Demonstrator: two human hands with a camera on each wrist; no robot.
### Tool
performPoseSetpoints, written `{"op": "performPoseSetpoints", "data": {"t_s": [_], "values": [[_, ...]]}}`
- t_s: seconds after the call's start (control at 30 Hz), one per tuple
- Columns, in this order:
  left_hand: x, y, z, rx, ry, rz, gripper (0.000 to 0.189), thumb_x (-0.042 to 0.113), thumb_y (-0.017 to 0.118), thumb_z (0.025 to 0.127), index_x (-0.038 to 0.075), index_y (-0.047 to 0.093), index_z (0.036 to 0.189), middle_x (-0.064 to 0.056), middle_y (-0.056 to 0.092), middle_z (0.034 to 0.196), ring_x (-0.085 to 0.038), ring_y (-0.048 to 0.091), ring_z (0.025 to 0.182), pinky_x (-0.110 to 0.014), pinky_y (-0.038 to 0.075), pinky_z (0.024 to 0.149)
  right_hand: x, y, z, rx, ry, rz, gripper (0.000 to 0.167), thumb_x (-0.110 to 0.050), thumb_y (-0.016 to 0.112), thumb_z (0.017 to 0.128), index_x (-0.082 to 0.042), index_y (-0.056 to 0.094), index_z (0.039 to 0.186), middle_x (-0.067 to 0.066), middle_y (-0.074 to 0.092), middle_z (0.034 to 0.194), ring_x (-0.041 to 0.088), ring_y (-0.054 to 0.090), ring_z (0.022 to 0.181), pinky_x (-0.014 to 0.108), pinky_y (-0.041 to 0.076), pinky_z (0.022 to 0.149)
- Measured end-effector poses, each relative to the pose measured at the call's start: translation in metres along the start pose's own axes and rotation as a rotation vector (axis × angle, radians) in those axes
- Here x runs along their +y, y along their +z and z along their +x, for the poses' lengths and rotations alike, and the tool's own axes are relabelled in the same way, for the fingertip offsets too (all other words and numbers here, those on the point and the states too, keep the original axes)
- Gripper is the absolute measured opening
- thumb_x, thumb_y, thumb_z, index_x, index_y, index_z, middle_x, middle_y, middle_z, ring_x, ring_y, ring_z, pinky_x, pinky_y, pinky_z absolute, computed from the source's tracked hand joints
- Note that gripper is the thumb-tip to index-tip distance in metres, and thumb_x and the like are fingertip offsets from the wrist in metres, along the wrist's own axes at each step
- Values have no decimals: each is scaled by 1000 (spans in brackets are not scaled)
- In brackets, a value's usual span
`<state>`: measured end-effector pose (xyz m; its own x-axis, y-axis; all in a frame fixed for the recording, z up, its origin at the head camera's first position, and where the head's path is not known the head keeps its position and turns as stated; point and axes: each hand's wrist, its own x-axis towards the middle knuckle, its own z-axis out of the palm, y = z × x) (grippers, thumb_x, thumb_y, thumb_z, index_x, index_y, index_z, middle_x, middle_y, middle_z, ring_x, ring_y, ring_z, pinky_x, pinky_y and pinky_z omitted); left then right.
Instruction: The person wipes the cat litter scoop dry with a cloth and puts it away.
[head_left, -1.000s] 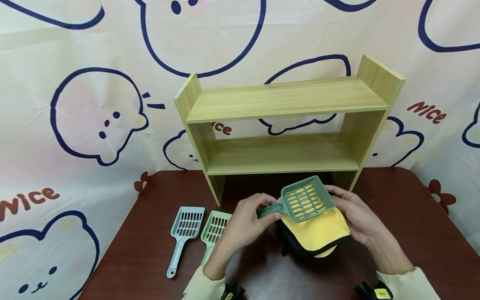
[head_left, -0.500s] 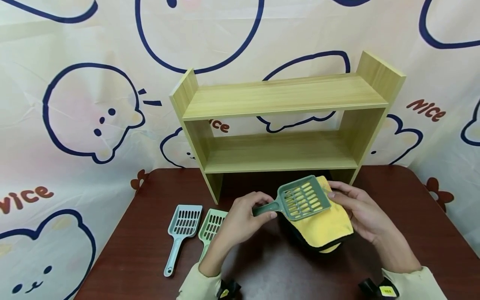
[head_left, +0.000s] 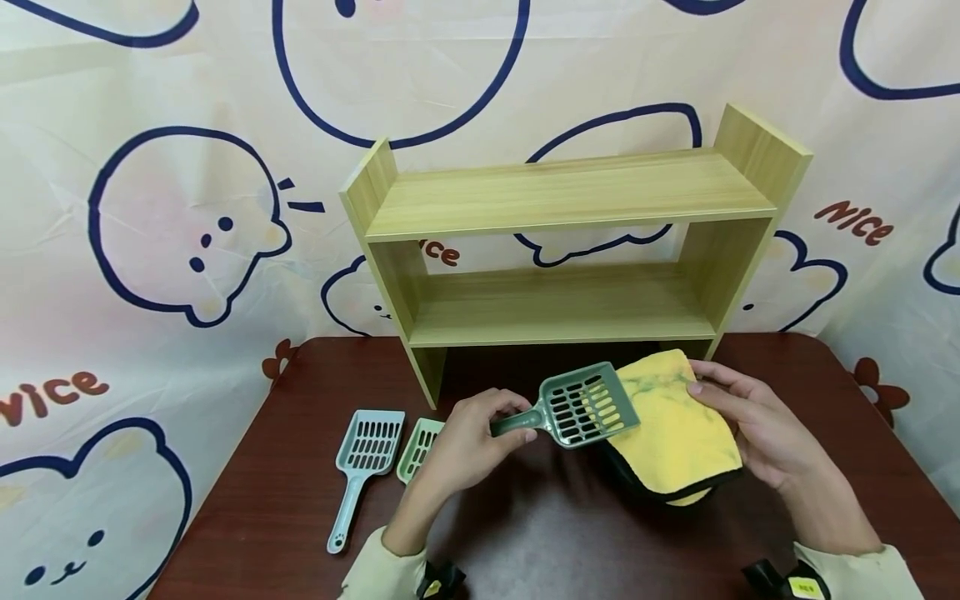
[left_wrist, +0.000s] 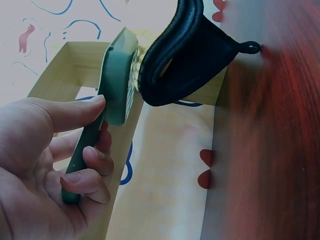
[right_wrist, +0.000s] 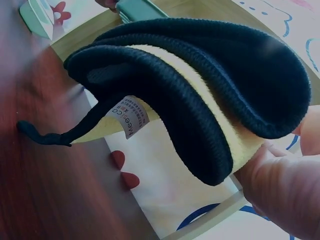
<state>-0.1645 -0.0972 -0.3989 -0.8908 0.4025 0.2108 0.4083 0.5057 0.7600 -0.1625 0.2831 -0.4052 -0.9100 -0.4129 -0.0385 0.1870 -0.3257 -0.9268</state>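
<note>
At frame centre, a dark green scoop (head_left: 581,406) is gripped by its handle in the left hand (head_left: 465,442); a yellow cloth (head_left: 675,433) is pinched by the right hand (head_left: 757,429). Two scoops (head_left: 367,450) lie unwiped on the surface (head_left: 262,517), lower left.

the head view is bright and evenly lit, light soft and from above and in front; the glossy dark red-brown table (head_left: 300,500) carries a faint sheen and soft shadows under the pale wooden two-tier shelf (head_left: 562,200). straight edges bow slightly toward the frame borders. both wrist views are dimmer with a cool bluish cast. in them the table surface (left_wrist: 280,150) smears with motion blur, the near left hand (left_wrist: 45,165) and right hand (right_wrist: 285,185) are soft, while the black-backed yellow cloth (right_wrist: 200,100) stays fairly sharp.
</note>
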Motion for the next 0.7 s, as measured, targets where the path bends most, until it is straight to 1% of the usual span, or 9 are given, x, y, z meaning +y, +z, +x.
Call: {"op": "performPoseSetpoints", "data": {"t_s": [0.13, 0.27, 0.5, 0.7], "values": [[2, 0, 0, 4, 4, -21, 19, 13, 83, 94, 15, 77, 112, 4, 70, 98, -15, 59, 82, -24, 49, 73, -1, 1, 1, -21, 8, 18, 38, -9, 40, 117, -23, 61, 145, 4, 78, 123, 21, 81, 99, 41, 65, 76], [3, 2, 1, 2, 17, -22, 18, 15, 83, 95, 15, 77, 112, 4, 70, 98, -14, 59, 82, -25, 49, 73, 0, 6, 6, -34, 23, 19, 36, -11, 41, 117, -24, 60, 145, 6, 78, 121, 22, 81, 100, 40, 65, 77], [7, 5, 2, 7, 14, -43, 20, 16, 83, 95, 16, 77, 113, 6, 70, 98, -11, 58, 83, -25, 49, 74, 8, 23, 18, -9, 32, -31, 31, -14, 45, 116, -24, 57, 143, 4, 79, 119, 19, 81, 97, 37, 65, 75], [12, 5, 3, 16, 9, -58, 20, 17, 82, 96, 16, 76, 115, 5, 70, 100, -11, 58, 83, -26, 48, 75, 17, 34, 25, 3, 38, -36, 29, -15, 48, 116, -26, 60, 140, 3, 80, 114, 17, 80, 92, 35, 65, 72]]}}
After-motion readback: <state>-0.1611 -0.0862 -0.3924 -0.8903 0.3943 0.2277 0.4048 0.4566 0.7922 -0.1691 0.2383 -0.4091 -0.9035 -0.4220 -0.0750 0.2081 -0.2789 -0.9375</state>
